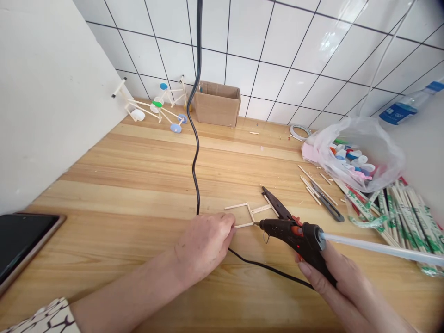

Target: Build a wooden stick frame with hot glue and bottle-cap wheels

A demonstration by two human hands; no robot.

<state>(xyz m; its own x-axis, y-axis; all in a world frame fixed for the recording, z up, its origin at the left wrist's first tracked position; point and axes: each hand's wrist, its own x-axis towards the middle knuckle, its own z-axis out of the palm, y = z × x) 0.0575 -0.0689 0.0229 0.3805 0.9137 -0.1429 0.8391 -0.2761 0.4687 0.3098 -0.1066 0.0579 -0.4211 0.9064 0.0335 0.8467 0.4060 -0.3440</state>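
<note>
My left hand (210, 238) is closed at the middle of the table, pinching the end of a thin wooden stick (245, 225). That stick meets the corner of a small frame of sticks (250, 212) lying on the wood. In my right hand (338, 280) is a black glue gun (289, 233), my fingers wrapped round its handle. Its nozzle points left and meets the corner where the sticks join. A translucent glue stick (374, 247) sticks out of the gun's back. Just behind the gun lie black pliers (277, 203), partly hidden by it.
A black cable (196, 152) crosses the table (138, 175). At the back are stick models with bottle caps (157, 105) and a cardboard box (218, 104). On the right lie a cutter (328, 203), a bag of caps (388, 152) and wrapped chopsticks (405, 217); a phone (24, 245) is left.
</note>
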